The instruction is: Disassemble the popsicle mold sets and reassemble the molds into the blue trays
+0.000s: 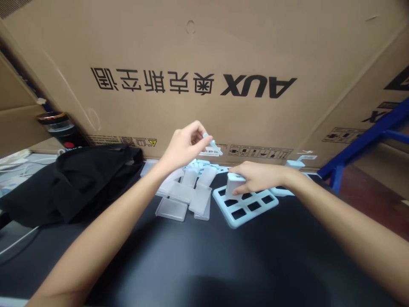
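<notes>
Pinched in the fingers of my left hand point(188, 143) is a small light-blue plastic piece point(213, 144), held up above the table. My right hand point(254, 177) grips a translucent box with a light-blue top point(233, 184), upright over the back left part of a light-blue frame point(247, 214) with rectangular openings. Whether the box's lower end sits inside an opening I cannot tell. Left of the frame lie several translucent plastic boxes point(180, 192), partly overlapping. Behind them is a pile of light-blue pieces point(200, 165), partly hidden by my left hand.
A large cardboard carton point(159, 111) stands along the back of the dark table point(179, 264). Black cloth point(76, 179) and a dark cup point(62, 130) are at the left. Another light-blue piece point(295, 163) stands behind my right wrist. A blue metal post point(361, 140) rises at the right.
</notes>
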Demonstrator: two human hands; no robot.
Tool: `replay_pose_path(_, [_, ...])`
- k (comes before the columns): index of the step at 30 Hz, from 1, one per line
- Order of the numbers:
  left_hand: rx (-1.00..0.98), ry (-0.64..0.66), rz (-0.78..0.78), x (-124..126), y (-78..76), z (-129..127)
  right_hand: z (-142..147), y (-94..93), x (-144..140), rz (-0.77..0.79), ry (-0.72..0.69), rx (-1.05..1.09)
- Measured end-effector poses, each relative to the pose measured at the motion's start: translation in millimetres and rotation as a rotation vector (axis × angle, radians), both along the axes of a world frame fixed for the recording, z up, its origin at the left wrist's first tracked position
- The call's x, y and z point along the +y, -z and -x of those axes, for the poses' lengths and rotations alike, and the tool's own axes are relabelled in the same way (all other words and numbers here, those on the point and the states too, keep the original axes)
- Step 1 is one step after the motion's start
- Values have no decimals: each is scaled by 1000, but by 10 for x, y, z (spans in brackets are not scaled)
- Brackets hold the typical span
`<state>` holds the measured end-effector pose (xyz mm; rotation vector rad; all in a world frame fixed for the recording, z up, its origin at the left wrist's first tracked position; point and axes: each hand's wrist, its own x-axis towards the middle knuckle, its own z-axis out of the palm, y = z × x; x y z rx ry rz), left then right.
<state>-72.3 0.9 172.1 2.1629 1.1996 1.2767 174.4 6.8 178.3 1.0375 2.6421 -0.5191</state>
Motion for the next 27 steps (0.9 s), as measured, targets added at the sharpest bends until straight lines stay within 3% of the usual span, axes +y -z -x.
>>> replay_pose_path(3, [208,-109,56,317,178,256,-15,25,12,-2,14,6])
replay_pose_path(6, [416,-255,123,423,340,414,-22,43,7,16,31,53])
replay_pose_path(8, [415,-244,130,315,382,415,-11,56,-5,35,35,108])
replay_pose_path(9, [390,-168,128,217,385,386,2,65,-14,40,35,142])
replay_pose_path(13, [394,333,179,-246,374,192,112,123,-67,31,60,269])
replay_pose_path(15, [380,422,219,-401,397,131,192,159,-116,17,61,304])
replay_pose_path(18, [306,445,291,-505,439,167,308,209,-217,-58,41,315])
replay_pose_path(22, [284,387,321,-631,427,424,399,262,-325,-202,2,353])
replay_pose_path(27, [316,185,333,-948,496,920,393,383,-277,-263,185,423])
